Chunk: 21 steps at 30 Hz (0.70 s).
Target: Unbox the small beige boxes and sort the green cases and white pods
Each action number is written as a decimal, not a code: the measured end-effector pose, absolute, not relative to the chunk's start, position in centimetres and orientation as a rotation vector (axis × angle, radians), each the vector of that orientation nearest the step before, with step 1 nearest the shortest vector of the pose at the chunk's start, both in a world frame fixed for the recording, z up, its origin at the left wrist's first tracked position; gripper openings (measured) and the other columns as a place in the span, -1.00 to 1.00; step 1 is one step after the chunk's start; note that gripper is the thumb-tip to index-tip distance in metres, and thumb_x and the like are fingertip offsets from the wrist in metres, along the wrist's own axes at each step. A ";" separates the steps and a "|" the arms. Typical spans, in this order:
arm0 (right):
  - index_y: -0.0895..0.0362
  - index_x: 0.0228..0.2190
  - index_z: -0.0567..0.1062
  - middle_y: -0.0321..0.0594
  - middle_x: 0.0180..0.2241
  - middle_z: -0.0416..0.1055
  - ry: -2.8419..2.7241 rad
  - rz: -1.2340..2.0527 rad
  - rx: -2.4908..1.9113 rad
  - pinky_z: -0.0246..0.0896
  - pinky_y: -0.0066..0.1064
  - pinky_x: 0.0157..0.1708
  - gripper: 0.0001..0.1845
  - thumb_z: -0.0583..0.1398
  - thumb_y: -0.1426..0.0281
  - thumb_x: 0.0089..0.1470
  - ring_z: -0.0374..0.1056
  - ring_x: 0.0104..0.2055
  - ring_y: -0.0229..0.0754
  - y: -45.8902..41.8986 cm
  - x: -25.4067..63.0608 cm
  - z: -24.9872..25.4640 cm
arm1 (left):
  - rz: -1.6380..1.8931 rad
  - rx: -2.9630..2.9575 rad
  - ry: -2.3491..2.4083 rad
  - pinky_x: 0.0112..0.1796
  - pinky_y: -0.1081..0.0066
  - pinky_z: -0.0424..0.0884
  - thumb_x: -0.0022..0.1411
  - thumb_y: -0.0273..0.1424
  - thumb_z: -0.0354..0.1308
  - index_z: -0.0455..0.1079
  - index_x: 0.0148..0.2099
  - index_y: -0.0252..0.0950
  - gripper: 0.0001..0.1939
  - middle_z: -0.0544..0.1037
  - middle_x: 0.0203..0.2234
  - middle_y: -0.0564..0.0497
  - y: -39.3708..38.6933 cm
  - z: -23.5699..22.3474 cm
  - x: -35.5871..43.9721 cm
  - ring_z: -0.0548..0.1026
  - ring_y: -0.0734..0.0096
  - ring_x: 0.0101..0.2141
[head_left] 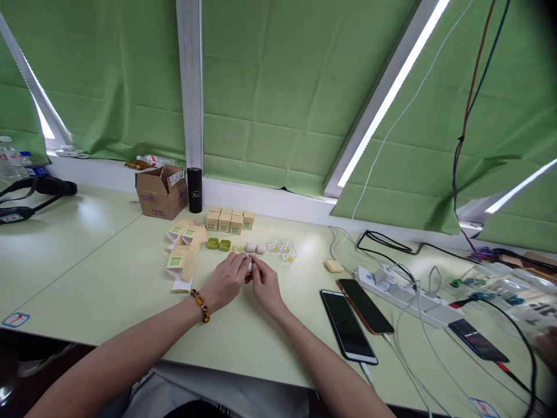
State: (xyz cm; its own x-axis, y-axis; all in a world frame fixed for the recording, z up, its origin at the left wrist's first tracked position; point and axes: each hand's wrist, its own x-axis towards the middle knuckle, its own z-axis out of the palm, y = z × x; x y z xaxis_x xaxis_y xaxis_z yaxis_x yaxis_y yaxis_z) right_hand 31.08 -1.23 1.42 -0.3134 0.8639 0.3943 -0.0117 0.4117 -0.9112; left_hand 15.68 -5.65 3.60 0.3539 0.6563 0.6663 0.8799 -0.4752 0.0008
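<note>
My left hand (pixel 225 282), with a beaded bracelet on its wrist, and my right hand (pixel 266 287) meet over the table. Between their fingertips they pinch a small whitish piece (pixel 249 266), mostly hidden by the fingers. Just beyond lie two pale pink rounded pieces (pixel 255 248), tiny yellow bits (pixel 237 248) and two small green square trays (pixel 218 244). Several clear plastic cups (pixel 282 248) with yellow inside sit to their right. Left of my hands are opened small cartons (pixel 181 261) with green labels. Several closed little cartons (pixel 224 222) stand in rows behind.
A cardboard box (pixel 162 194) and a black tumbler (pixel 195 190) stand at the back. Phones (pixel 349 326) lie to the right, beside a power strip (pixel 404 297) with tangled cables. A headset (pixel 39 194) rests far left. Part of another person's hand (pixel 547 347) shows at the right edge.
</note>
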 end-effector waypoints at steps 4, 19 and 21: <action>0.10 0.07 0.56 -0.17 -0.35 0.54 -1.622 1.087 -0.792 0.43 -0.30 -0.40 -0.47 0.07 0.02 0.35 0.41 -0.46 -0.17 -1.3 30.8 1.6 | -0.880 -2.290 -1.383 -0.19 0.14 0.51 0.43 -0.59 -0.15 0.33 0.12 -0.35 -0.66 0.49 -0.08 -0.27 -5.6 3.5 15.9 0.45 0.05 -0.10; 0.02 0.06 0.53 -0.21 -0.29 0.54 -1.695 1.074 -0.664 0.47 -0.24 -0.21 -0.54 0.34 0.19 0.15 0.42 -0.33 -0.17 -0.2 32.2 2.1 | -1.372 -2.371 -1.388 0.15 -0.04 0.44 0.44 -0.55 -0.08 0.25 0.25 -0.30 -0.61 0.41 0.07 -0.25 -5.2 3.2 14.9 0.38 0.07 0.13; 0.04 0.06 0.52 -0.25 -0.36 0.52 -1.646 1.104 -0.674 0.47 -0.23 -0.23 -0.54 0.33 0.19 0.16 0.43 -0.34 -0.16 -0.1 32.0 2.1 | -1.519 -2.356 -1.420 0.11 0.00 0.50 0.44 -0.53 -0.07 0.27 0.23 -0.28 -0.63 0.41 0.06 -0.24 -5.2 3.3 15.0 0.41 0.10 0.11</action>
State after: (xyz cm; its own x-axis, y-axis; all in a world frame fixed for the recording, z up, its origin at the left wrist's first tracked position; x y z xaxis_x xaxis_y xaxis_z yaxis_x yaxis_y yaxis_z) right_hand 32.01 -0.09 2.07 -0.3437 0.8365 0.4267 -0.0779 0.4274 -0.9007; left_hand 14.99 -5.16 3.32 0.1244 0.6781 0.7244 0.6773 -0.5915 0.4374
